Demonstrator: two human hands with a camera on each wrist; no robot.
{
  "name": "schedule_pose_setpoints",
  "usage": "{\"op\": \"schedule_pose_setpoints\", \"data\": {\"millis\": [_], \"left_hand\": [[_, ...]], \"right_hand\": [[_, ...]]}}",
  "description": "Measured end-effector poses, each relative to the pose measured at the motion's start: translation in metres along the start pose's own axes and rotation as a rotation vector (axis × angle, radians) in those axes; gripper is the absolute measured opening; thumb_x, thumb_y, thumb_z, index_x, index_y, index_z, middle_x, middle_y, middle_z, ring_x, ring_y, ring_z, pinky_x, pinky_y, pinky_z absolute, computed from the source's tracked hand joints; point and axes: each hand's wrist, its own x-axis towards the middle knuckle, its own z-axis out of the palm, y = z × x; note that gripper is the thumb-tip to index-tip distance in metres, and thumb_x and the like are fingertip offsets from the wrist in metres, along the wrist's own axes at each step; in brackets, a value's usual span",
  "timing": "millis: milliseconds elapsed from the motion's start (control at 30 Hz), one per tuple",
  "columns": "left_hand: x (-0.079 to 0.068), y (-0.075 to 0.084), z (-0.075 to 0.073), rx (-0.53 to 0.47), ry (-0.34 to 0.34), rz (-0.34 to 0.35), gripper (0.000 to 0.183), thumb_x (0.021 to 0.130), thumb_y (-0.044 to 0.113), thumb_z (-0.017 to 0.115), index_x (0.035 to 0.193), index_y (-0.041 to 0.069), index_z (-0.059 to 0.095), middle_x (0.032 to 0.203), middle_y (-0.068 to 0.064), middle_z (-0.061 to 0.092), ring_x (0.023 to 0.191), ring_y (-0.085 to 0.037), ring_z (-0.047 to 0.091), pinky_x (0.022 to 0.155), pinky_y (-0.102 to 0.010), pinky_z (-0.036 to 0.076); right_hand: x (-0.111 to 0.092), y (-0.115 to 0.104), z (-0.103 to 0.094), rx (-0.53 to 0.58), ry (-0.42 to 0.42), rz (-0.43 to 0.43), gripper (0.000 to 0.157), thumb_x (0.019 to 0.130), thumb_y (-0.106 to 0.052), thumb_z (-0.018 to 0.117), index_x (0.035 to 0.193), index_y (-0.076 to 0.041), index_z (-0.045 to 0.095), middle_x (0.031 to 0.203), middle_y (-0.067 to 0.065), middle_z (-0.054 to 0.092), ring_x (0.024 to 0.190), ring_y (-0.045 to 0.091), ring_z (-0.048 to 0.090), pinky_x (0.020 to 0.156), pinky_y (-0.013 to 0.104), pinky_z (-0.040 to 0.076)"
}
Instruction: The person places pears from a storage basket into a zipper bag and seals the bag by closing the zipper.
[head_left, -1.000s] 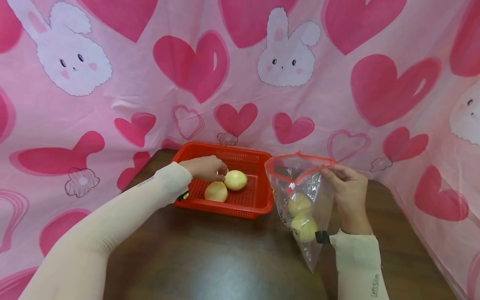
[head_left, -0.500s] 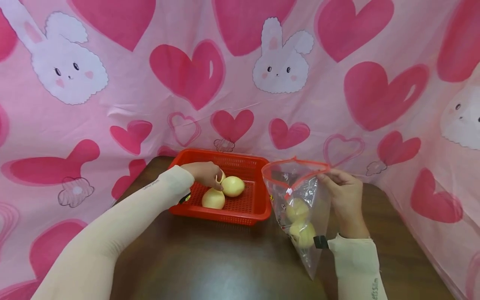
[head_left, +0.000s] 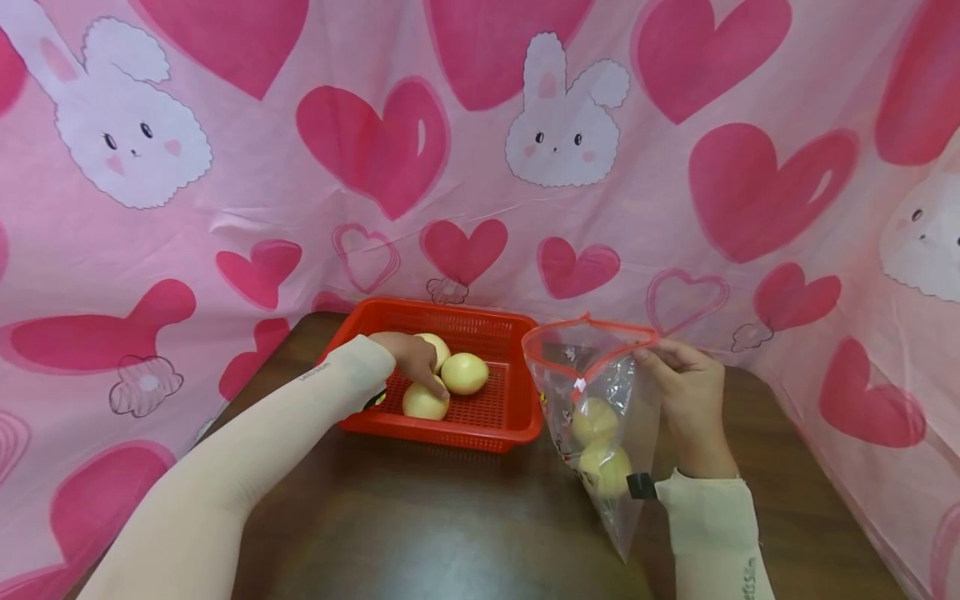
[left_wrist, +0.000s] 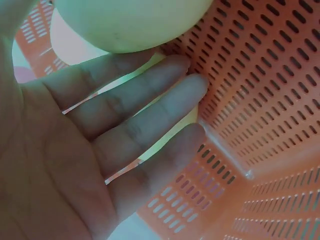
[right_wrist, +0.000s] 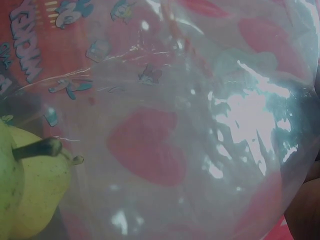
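Observation:
My left hand [head_left: 411, 357] reaches into the red plastic basket [head_left: 517, 429], close over the pears. Its fingers extend almost straight in the left wrist view, with one pear [left_wrist: 135, 25] right at the fingertips of the uppermost finger. In the head view its fingertips overlap the front pear [head_left: 425, 403]; a second pear [head_left: 465, 373] lies to the right and a third [head_left: 435, 346] behind, partly hidden by the hand. My right hand [head_left: 692, 396] pinches the red-edged rim of a clear zip bag [head_left: 637, 400], whose mouth gapes. Two pears [head_left: 605, 469] sit inside it, their stems showing in the right wrist view.
The basket stands at the back of a dark wooden table [head_left: 420, 508], against a pink cloth [head_left: 480, 192] printed with hearts and rabbits. A white slider [head_left: 579, 386] sits on the bag's front rim. The bag's lower corner hangs down over the table's right part.
My left hand has shifted from the back pear toward the front pear in the basket, uncovering more of the back one. The right hand keeps holding the bag; the view has tilted slightly.

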Motion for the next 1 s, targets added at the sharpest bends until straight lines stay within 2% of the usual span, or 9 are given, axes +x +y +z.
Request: {"op": "schedule_pose_setpoints", "data": {"millis": [267,367,533,667,800,1000], "left_hand": [[-0.0037,0.0009,0.0047,-0.085,-0.061,-0.041,0.063,0.069,0.072,0.07,0.1,0.018,0.064,0.093,0.0,0.055,0.088,-0.02,0.053,0.078,-0.037,0.043],[-0.0028,0.0004,0.0057,-0.135,-0.074,-0.031,0.063,0.068,0.069,0.073,0.103,0.017,0.064,0.095,-0.001,0.057,0.089,-0.02,0.053,0.081,-0.039,0.044],[0.0,0.0003,0.0057,-0.189,-0.081,-0.017,0.06,0.067,0.065,0.076,0.098,0.016,0.064,0.092,-0.002,0.057,0.087,-0.02,0.053,0.081,-0.039,0.046],[0.0012,0.0011,0.0057,-0.181,-0.088,-0.011,0.064,0.066,0.064,0.078,0.105,0.015,0.065,0.095,-0.001,0.059,0.089,-0.02,0.054,0.082,-0.039,0.045],[0.0014,0.0031,0.0058,-0.12,-0.088,0.026,0.073,0.064,0.064,0.078,0.115,0.013,0.065,0.1,0.001,0.06,0.092,-0.019,0.055,0.085,-0.038,0.045],[0.0008,0.0055,0.0059,-0.052,-0.083,0.08,0.073,0.065,0.063,0.078,0.114,0.012,0.063,0.1,0.002,0.06,0.091,-0.019,0.056,0.085,-0.037,0.046]], "right_hand": [[-0.0002,-0.0008,-0.0003,0.006,0.002,0.011,0.02,0.077,0.014,0.073,0.097,0.014,0.07,0.082,0.003,0.073,0.074,0.011,0.069,0.071,0.021,0.054],[-0.0001,-0.0009,-0.0008,0.01,-0.001,0.016,0.021,0.077,0.014,0.074,0.097,0.014,0.07,0.083,0.003,0.074,0.075,0.011,0.069,0.072,0.021,0.054],[-0.0005,-0.0002,-0.0029,0.023,-0.017,0.012,0.022,0.078,0.012,0.074,0.099,0.015,0.069,0.084,0.003,0.074,0.076,0.012,0.069,0.073,0.021,0.054],[-0.0018,-0.0008,-0.0025,0.037,-0.022,0.004,0.021,0.078,0.013,0.074,0.098,0.015,0.069,0.083,0.004,0.074,0.075,0.012,0.069,0.072,0.022,0.054],[-0.0031,-0.0015,-0.0018,0.055,-0.032,-0.006,0.021,0.078,0.015,0.073,0.098,0.016,0.068,0.084,0.005,0.074,0.076,0.012,0.069,0.073,0.022,0.054],[-0.0045,-0.003,-0.0016,0.072,-0.046,-0.023,0.021,0.078,0.016,0.072,0.098,0.019,0.067,0.084,0.005,0.074,0.076,0.012,0.069,0.073,0.023,0.054]]}}
